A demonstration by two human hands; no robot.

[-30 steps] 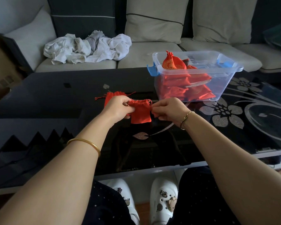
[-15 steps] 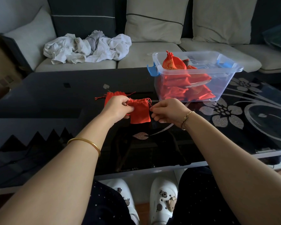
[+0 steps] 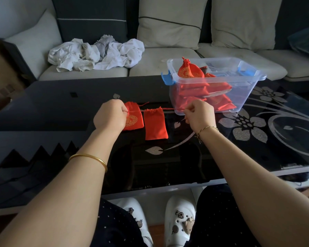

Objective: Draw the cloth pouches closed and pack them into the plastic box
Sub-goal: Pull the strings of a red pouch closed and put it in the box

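Now, from my remote seat, I see both hands working on one plain red pouch (image 3: 155,124) over the dark glass table (image 3: 61,107). The left hand (image 3: 111,116) has its fingers curled and pinches the left drawstring (image 3: 135,111), and the right hand (image 3: 199,115) pinches the right drawstring (image 3: 171,109) between thumb and forefinger. Both strings run tight and nearly level from the mouth of the pouch, and the mouth is gathered into folds. Its body points down toward me; I cannot tell if its lower edge touches the glass. Just beside it, partly under the left hand, a second red pouch (image 3: 135,120) with a gold round emblem lies flat on the table, and its mouth looks not gathered. The clear plastic box (image 3: 248,97) stands on the table beyond the right hand, near it, with blue latches (image 3: 166,79) at its ends. Inside it lie several red pouches, and a closed one with gold pattern (image 3: 190,72) sits on top at the left end. Behind the table, white crumpled clothes (image 3: 96,54) lie on a sofa seat (image 3: 150,68).
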